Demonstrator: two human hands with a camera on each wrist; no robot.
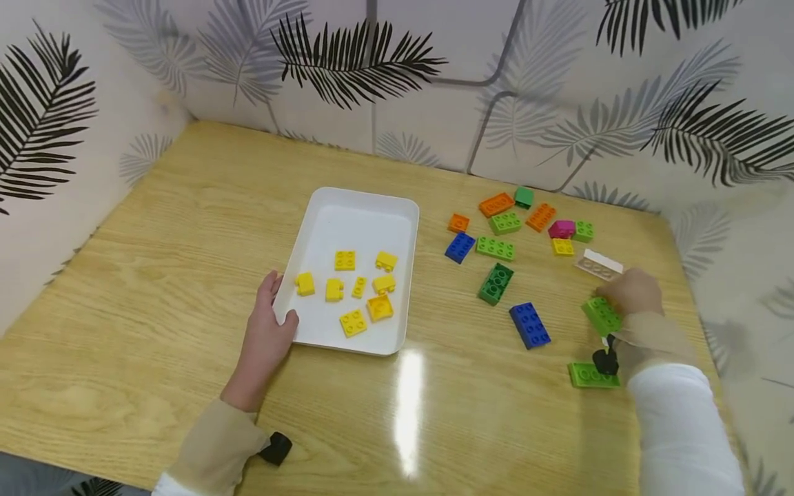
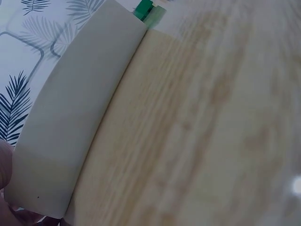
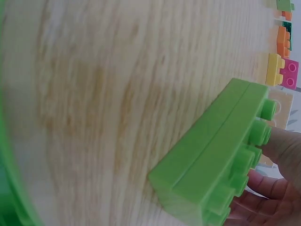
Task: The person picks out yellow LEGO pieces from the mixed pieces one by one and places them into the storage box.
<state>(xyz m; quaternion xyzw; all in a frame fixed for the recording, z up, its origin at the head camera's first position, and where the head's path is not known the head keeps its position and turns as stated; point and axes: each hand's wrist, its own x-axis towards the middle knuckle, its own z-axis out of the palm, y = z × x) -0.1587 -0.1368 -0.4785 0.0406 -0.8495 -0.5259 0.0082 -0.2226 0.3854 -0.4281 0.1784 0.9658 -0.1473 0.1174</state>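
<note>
My left hand (image 1: 267, 337) grips the left side of a white tray (image 1: 362, 200), thumb over the rim and fingers along the outer edge. Several yellow toy bricks (image 1: 353, 322) lie scattered in the tray. In the left wrist view, the tray wall (image 2: 80, 108) stands on the table beside a bit of the hand. My right hand (image 1: 635, 293) is low over the table at the right, between a white brick (image 1: 600, 264) and a light green brick (image 1: 602, 315). The right wrist view shows thumb and fingers (image 3: 268, 186) apart behind that green brick, which partly hides them.
Between tray and right hand lie loose bricks: a blue one (image 1: 530, 325), a dark green one (image 1: 495, 283), orange ones (image 1: 496, 204), a yellow one (image 1: 562, 247) and a magenta one (image 1: 562, 229). Another light green brick (image 1: 586, 375) sits by the right wrist. A patterned wall covering (image 1: 403, 117) borders the table.
</note>
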